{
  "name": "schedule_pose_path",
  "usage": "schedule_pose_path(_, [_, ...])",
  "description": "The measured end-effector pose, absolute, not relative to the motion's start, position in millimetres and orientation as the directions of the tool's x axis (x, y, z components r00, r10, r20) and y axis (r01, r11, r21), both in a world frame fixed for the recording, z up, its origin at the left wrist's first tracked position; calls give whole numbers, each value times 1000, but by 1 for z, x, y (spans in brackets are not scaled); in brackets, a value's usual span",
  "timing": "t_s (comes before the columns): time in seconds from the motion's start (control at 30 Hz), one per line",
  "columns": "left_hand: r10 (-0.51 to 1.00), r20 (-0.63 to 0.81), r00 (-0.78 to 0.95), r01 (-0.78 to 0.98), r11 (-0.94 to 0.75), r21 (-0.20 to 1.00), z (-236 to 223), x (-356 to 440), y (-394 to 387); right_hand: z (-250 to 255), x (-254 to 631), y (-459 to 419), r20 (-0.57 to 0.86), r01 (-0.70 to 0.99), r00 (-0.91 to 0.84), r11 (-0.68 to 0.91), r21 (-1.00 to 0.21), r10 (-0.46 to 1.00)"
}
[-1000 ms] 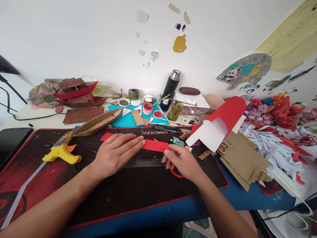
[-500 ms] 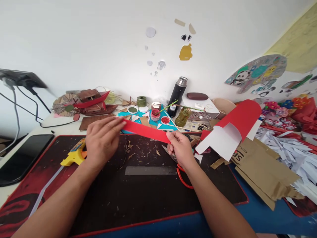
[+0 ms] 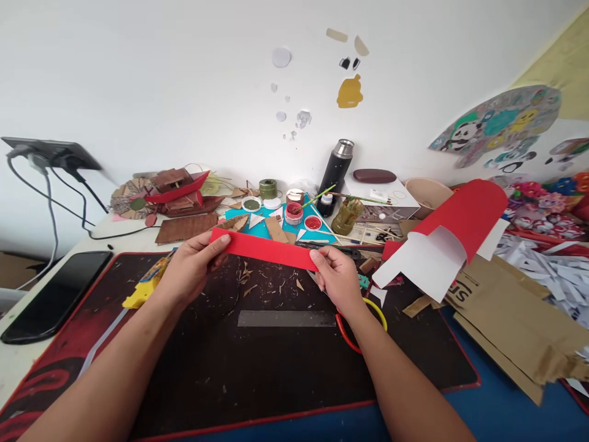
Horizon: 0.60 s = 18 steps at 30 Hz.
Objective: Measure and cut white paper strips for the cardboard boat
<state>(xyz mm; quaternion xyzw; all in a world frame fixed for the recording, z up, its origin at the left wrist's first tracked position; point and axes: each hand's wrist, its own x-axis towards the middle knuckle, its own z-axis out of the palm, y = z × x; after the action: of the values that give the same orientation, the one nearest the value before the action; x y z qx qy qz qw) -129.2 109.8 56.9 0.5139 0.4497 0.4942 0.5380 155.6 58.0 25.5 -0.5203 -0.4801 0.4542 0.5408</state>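
Note:
A red paper strip point(image 3: 271, 250) is stretched nearly level between my two hands, above the dark desk mat point(image 3: 276, 374). My left hand point(image 3: 196, 264) pinches its left end, thumb on top. At the other end, the thumb and fingers of my right hand point(image 3: 335, 273) grip the strip. Beneath my right wrist lie scissors point(image 3: 346, 336) with red and yellow handles, partly hidden by the hand. A clear ruler point(image 3: 286, 318) rests flat on the mat below the strip. The yellow glue gun point(image 3: 143, 290) sits left, partly behind my left forearm.
Rolled red paper point(image 3: 469, 215) with a white underside stands right, by folded cardboard point(image 3: 501, 325) and white paper scraps point(image 3: 547, 276). Paint jars point(image 3: 293, 213), a black thermos point(image 3: 335, 169) and a model boat point(image 3: 177, 189) line the back. A phone point(image 3: 57, 294) lies left.
My left hand has turned from fingers laid over the strip's left end to a thumb-on-top pinch. My right hand keeps its end. The view has shifted slightly.

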Motion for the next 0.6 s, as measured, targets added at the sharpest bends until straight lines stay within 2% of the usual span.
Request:
schedule_pose_path(0.2, [986,-37,164,-104,55,993,56,-124,107,31,165,54,12,-100,147,27,-995,989])
schedule_pose_path(0.33, [985,-41,169,-114,61,992,56,-119,104,32,169,53,24,-81,141,36,-996,990])
schedule_pose_path(0.43, [983,-32,179,-84,48,995,61,-122,102,30,171,54,40,-73,170,53,-996,985])
schedule_pose_path(0.6, [983,24,183,-63,-12,998,72,-132,100,32,170,54,30,-182,213,69,-981,977])
